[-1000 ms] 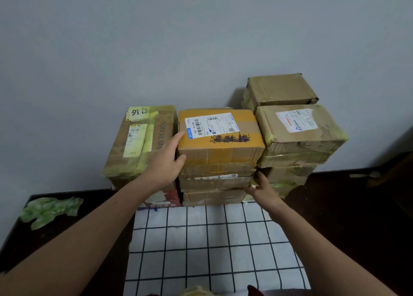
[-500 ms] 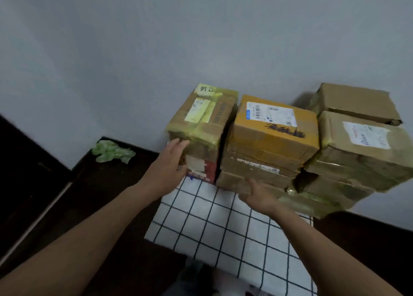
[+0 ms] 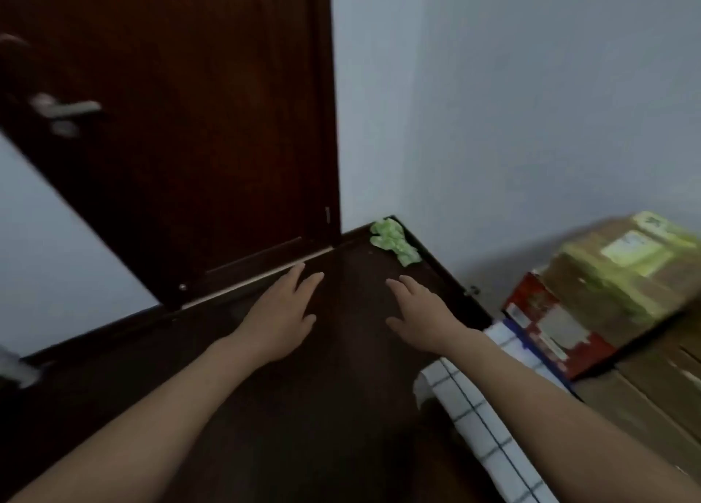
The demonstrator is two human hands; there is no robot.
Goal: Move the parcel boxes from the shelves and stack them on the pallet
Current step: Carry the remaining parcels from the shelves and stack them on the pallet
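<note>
1. Since half a second ago our view has swung left. The parcel boxes (image 3: 622,275), then mid-frame, now sit blurred at the right edge, at the far end of the checked cloth (image 3: 489,438). A dark door (image 3: 189,123) fills the left.
2. Both hands have come off the stack.
3. Our left hand (image 3: 282,318) has its fingers straight and spread, holding nothing, above the dark floor (image 3: 322,426).
4. Our right hand (image 3: 421,314) is likewise flat and empty. We cannot tell whether it touches the floor.
</note>
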